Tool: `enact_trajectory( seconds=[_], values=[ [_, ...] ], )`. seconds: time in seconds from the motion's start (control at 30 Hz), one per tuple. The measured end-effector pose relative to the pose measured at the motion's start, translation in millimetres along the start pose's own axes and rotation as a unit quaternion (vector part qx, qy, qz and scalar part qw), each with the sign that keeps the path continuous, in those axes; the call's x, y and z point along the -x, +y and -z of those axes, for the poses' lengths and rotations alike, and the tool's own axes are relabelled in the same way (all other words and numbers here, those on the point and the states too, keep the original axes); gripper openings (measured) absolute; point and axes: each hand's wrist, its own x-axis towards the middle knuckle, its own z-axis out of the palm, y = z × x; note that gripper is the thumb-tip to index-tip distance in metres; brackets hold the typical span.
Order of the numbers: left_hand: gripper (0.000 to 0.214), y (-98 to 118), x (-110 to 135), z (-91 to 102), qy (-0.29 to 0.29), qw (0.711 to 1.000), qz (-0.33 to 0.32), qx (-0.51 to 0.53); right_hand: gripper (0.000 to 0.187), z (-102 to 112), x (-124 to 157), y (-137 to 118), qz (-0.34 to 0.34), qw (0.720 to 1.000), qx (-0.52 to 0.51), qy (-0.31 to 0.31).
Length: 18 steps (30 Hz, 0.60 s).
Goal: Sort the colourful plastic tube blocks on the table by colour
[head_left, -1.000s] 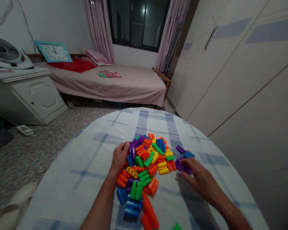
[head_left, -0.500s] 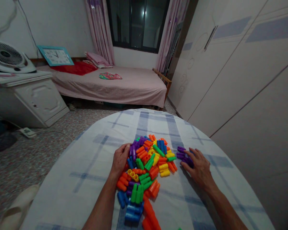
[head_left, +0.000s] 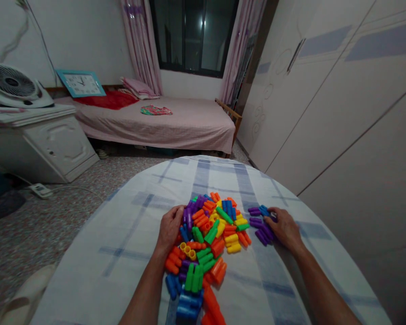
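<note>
A heap of plastic tube-shaped building pieces (head_left: 203, 234) in orange, green, yellow, blue and purple lies on the cloth-covered table. My left hand (head_left: 170, 228) rests curled against the heap's left side, beside upright-looking purple pieces (head_left: 187, 217); its fingertips are partly hidden. To the right, apart from the heap, several purple pieces (head_left: 262, 228) form a small group. My right hand (head_left: 286, 229) is at that group, thumb and fingers closed together around the end of a blue piece (head_left: 264, 210). What lies under the palm is hidden.
The round table (head_left: 128, 234) has a white and blue checked cloth. Ahead stands a bed (head_left: 189, 122); a cabinet (head_left: 61, 144) bearing a fan (head_left: 11, 83) is at left. A wardrobe (head_left: 325, 113) rises close on the right. A slipper (head_left: 27, 298) lies on the floor.
My right hand has drawn its spread fingers together and shifted slightly right. The blue piece and more purple ones now show. My left hand stays by the heap.
</note>
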Motion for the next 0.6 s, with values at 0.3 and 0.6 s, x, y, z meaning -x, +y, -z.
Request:
enact_trajectory(
  seconds=[0.3,0.6],
  values=[
    [0.042,-3,0,0.0,0.005,1.000,-0.011,0.009,0.033,-1,-22,-15,0.069,0.997,0.023,-0.039],
    [0.041,-2,0,0.0,0.004,1.000,-0.013,0.004,0.039,33,-9,-97,0.192,0.964,-0.173,-0.064]
  ],
)
